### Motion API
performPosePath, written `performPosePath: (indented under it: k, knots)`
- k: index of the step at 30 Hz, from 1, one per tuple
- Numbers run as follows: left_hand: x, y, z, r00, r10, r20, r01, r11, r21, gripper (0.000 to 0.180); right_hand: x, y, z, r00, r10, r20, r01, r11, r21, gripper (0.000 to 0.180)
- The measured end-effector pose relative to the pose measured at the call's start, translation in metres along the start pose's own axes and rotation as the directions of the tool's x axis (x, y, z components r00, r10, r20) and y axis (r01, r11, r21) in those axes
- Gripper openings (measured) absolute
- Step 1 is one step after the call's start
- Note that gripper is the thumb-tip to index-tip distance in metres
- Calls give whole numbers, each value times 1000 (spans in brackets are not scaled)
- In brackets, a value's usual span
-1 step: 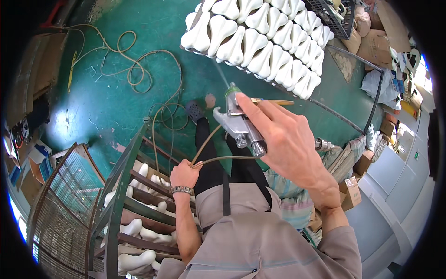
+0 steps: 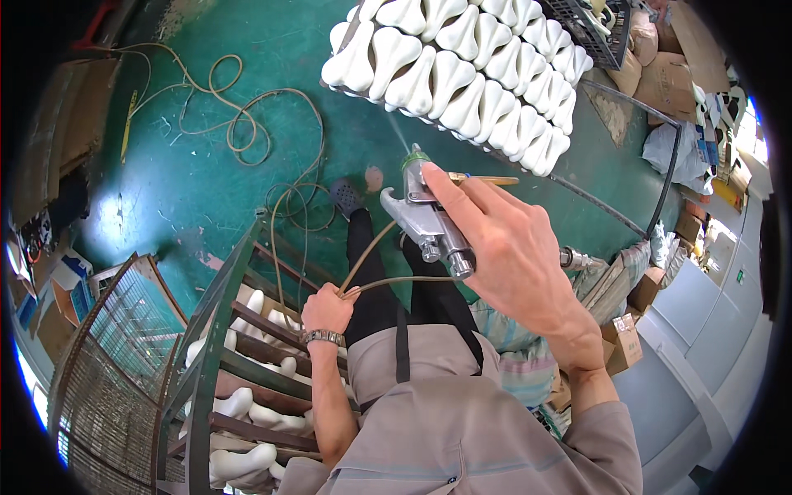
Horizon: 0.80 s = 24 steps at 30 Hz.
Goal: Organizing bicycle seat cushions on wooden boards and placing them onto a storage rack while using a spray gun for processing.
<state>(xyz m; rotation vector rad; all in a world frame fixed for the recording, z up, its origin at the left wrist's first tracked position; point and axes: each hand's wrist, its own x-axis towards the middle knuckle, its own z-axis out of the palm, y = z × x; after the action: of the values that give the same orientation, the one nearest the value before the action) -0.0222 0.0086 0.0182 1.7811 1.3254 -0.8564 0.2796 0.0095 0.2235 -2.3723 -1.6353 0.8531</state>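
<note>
My right hand [image 2: 511,247] is wrapped round a silver metal spray gun [image 2: 419,216] with a green ring near its nozzle. A thin pale mist [image 2: 396,125] streams from the nozzle toward rows of glossy white bulbous pieces [image 2: 450,78], which lie packed side by side at the far right. The gun stays apart from these pieces. My left hand [image 2: 327,313] is closed on a thin tan hose [image 2: 404,280], which runs across to the gun beneath my right hand. Part of the gun's grip is hidden by that hand.
A dark slatted rack [image 2: 216,363] with more white pieces stands close on my left, beside a wire mesh rack [image 2: 115,388]. Loops of hose [image 2: 247,124] lie on the green floor. Woven sacks [image 2: 528,363] and a cardboard box [image 2: 624,342] are at my right.
The spray gun and my right hand have shifted very slightly to the right. My left hand has not visibly moved.
</note>
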Motion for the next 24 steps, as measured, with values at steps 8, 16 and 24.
performPosePath:
  k: [8,16,24]
  knots:
    - [-7,4,2,1000,-6,18,5,998,56,51,-47,6,-14,1000,-3,2,3,999,54,73]
    - [-25,33,46,1000,23,-16,-21,996,91,51,-133,47,-28,998,46,-40,-42,993,108,70]
    - [-89,98,146,982,144,-120,-129,983,129,52,-285,157,-19,986,115,-122,-87,973,216,76]
